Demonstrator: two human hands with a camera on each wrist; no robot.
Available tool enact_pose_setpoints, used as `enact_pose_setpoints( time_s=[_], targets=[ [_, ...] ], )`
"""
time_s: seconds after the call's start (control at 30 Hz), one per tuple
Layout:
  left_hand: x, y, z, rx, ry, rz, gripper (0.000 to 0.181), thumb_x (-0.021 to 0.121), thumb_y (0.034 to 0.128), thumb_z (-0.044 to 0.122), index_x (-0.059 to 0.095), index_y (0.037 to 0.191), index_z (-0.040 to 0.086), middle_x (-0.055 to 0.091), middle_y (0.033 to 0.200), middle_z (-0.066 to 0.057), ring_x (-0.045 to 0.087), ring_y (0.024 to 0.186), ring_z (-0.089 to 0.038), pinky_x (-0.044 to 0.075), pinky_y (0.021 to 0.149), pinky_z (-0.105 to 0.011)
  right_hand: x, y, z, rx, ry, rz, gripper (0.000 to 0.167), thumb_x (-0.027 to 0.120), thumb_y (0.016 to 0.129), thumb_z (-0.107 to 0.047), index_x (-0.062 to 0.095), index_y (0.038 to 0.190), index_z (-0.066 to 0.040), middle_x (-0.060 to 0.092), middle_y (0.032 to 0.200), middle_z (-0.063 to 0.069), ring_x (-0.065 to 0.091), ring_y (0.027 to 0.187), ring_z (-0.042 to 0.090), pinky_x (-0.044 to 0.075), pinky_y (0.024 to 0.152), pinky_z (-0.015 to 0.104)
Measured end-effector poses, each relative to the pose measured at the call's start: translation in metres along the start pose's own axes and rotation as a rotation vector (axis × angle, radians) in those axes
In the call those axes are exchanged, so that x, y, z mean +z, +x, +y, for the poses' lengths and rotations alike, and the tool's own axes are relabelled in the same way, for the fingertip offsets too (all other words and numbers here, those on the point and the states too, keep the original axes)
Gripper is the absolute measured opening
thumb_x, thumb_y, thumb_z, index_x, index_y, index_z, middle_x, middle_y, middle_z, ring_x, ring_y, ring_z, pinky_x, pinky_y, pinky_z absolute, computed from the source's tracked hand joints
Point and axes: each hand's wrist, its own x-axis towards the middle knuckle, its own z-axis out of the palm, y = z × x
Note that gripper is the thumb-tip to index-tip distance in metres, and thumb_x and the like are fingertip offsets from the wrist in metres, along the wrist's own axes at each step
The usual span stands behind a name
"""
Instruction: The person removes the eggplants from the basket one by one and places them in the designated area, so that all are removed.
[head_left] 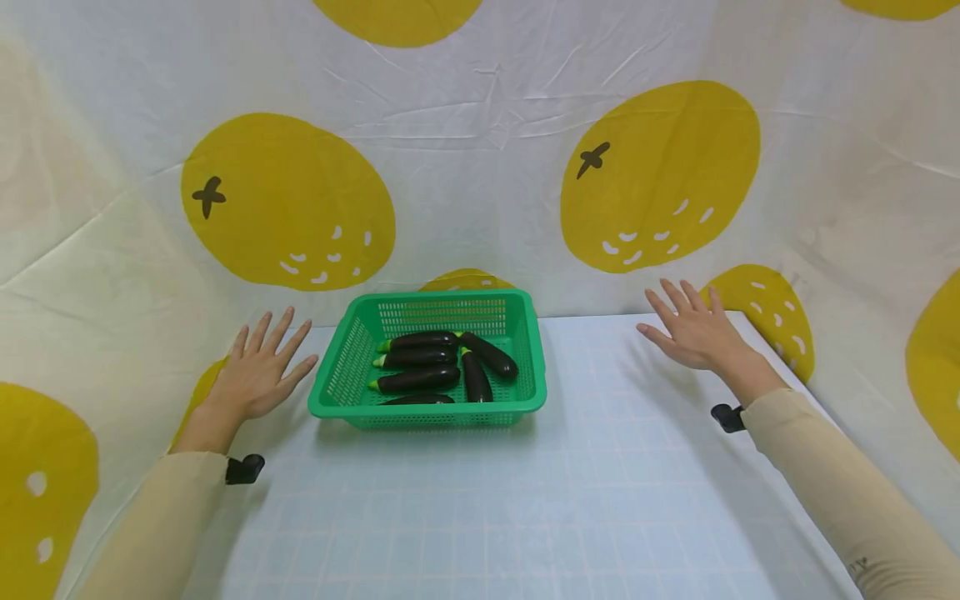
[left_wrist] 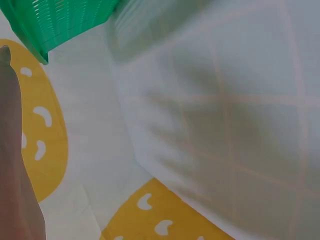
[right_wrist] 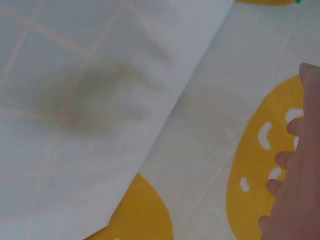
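Observation:
Both hands hover over the table with fingers spread and nothing in them. The left hand (head_left: 258, 375) is just left of a green plastic basket (head_left: 427, 412), apart from it. Over the table's right side, well away from the basket, is the right hand (head_left: 696, 333). Several dark eggplants (head_left: 420, 380) with green stems lie inside the basket, some lengthwise and others slanted; the front wall partly hides the nearest. In the left wrist view a corner of the basket (left_wrist: 75, 20) shows at the top, and part of the left hand (left_wrist: 17, 160) is at the left edge.
A pale blue checked cloth covers the table (head_left: 525, 508). Behind and beside it hangs a white curtain (head_left: 480, 192) printed with large yellow fruit. Each wrist wears a small black device (head_left: 245, 469). The table's right edge runs close to the right forearm.

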Motion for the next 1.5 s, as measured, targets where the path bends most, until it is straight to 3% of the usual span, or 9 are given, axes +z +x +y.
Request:
enact_pose_setpoints(
  time_s=[0.23,0.5,0.73,0.9,1.07,1.33,1.5],
  targets=[
    [-0.003,0.001,0.003,-0.007,-0.037,0.012,0.075,0.034,0.1064,0.058,0.007,0.166,0.021,-0.007,0.172,-0.013,-0.006,0.155,-0.046,-0.004,0.119,-0.070,-0.004,0.001,-0.008,-0.025,0.010,0.021,0.082,0.037,0.105,-0.061,0.015,0.165,-0.008,0.005,0.169,0.024,0.001,0.152,0.052,-0.011,0.116,0.071],
    [-0.005,-0.004,0.008,0.010,-0.094,0.029,0.075,0.038,0.1067,0.055,0.009,0.166,0.019,-0.004,0.172,-0.016,-0.007,0.155,-0.046,-0.001,0.118,-0.071,-0.006,-0.004,-0.023,-0.063,0.098,0.021,0.080,0.042,0.106,-0.056,0.018,0.164,-0.007,0.007,0.169,0.025,0.002,0.152,0.052,-0.013,0.117,0.069],
    [-0.004,-0.005,0.013,0.010,-0.141,0.050,0.077,0.042,0.1060,0.054,0.010,0.166,0.019,-0.005,0.172,-0.014,-0.001,0.154,-0.048,0.000,0.120,-0.069,-0.013,-0.003,-0.041,-0.090,0.150,0.045,0.078,0.053,0.104,-0.048,0.023,0.162,-0.006,0.010,0.168,0.025,0.006,0.152,0.051,0.000,0.120,0.068],
    [-0.008,-0.003,0.017,0.020,-0.172,0.063,0.079,0.047,0.1042,0.055,0.014,0.166,0.019,-0.003,0.173,-0.011,0.004,0.154,-0.047,0.008,0.119,-0.070,-0.018,-0.001,-0.051,-0.107,0.185,0.069,0.077,0.060,0.102,-0.043,0.026,0.162,-0.007,0.012,0.168,0.023,0.011,0.152,0.049,0.010,0.119,0.070],
    [-0.012,-0.002,0.022,0.001,-0.179,0.045,0.083,0.051,0.1021,0.057,0.013,0.166,0.021,-0.001,0.173,-0.010,0.010,0.153,-0.047,0.019,0.114,-0.074,-0.021,0.001,-0.061,-0.112,0.234,0.062,0.078,0.061,0.101,-0.045,0.028,0.162,-0.008,0.014,0.168,0.022,0.015,0.152,0.047,0.016,0.117,0.071],
    [-0.015,-0.005,0.031,-0.040,-0.255,0.015,0.087,0.055,0.0998,0.059,0.014,0.166,0.021,0.008,0.172,-0.014,0.020,0.149,-0.050,0.026,0.109,-0.077,-0.019,0.005,-0.079,-0.147,0.374,0.037,0.072,0.063,0.103,-0.034,0.032,0.158,-0.002,0.019,0.165,0.024,0.021,0.150,0.047,0.024,0.116,0.069],
    [-0.016,-0.006,0.038,-0.038,-0.329,0.053,0.085,0.060,0.0998,0.053,0.020,0.165,0.015,0.017,0.169,-0.019,0.025,0.147,-0.050,0.028,0.107,-0.077,-0.017,0.007,-0.090,-0.189,0.444,0.059,0.066,0.063,0.103,-0.031,0.038,0.155,0.002,0.029,0.161,0.025,0.028,0.147,0.045,0.026,0.117,0.066]
  ],
)
